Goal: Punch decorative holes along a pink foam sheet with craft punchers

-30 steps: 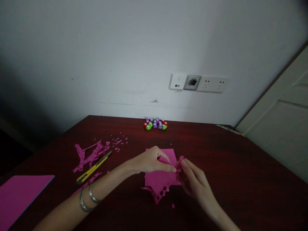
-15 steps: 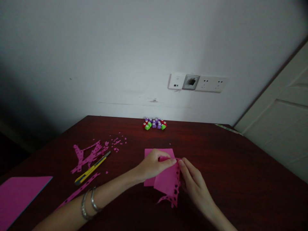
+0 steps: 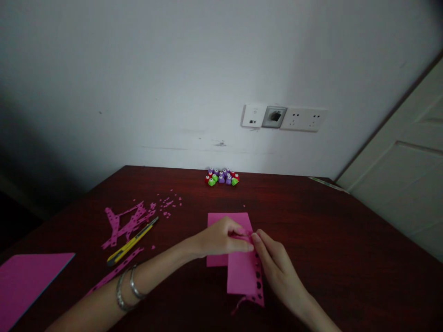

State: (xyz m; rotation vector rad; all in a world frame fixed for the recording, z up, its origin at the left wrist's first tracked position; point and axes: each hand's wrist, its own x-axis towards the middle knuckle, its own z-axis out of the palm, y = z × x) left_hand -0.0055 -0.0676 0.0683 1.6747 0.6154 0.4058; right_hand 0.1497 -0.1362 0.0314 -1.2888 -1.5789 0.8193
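Note:
A pink sheet [image 3: 241,272] hangs from my two hands, with a perforated strip [image 3: 258,276] along its right side. My left hand [image 3: 221,237] is closed in a pinch on the sheet's top part, and two metal bangles circle that wrist. Close against it, my right hand [image 3: 275,253] pinches the strip near the upper right corner. Another pink piece [image 3: 214,220] lies flat on the table, partly covered by my left hand and the held sheet. A thin torn end dangles at the sheet's bottom.
Left of my hands lies a yellow utility knife [image 3: 133,242] beside punched pink scraps [image 3: 129,226] and tiny cut-out bits [image 3: 168,203]. A larger pink sheet [image 3: 31,281] is at the near left. Small colourful craft punches [image 3: 221,177] stand by the wall, below sockets [image 3: 299,119].
The held sheet has come down slightly and swung more upright, its lower end shifting right. My left thumb sits a little lower. The things on the table have stayed put.

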